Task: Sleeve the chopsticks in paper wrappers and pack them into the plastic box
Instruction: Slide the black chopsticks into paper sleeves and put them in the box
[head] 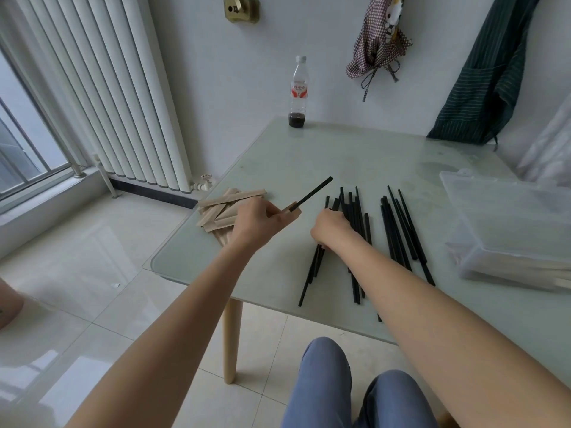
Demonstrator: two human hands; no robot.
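You are partway through sleeving a pair. Your left hand (pixel 258 220) grips a tan paper wrapper (pixel 292 210) with one thin black chopstick (pixel 313 193) already slid partway in, its free end pointing up and away over the pale glass worktop (pixel 309 156). Your right hand (pixel 332 225) reaches into the loose spread of black chopsticks (pixel 398 230) lying in front of you; its fingers curl down onto the near group, though whether they have pinched one yet I cannot tell. The next move, as I judge it, calls for lifting a single stick clear, lining its tip with the wrapper's open mouth beside the first, and pushing it in.

Both forearms stretch forward over the worktop's near edge, the hands near each other. The heap of empty tan wrappers (pixel 225 200) sits just behind your left hand. The clear plastic box (pixel 494 242) waits at the far right, lid up, with sleeved pairs inside.
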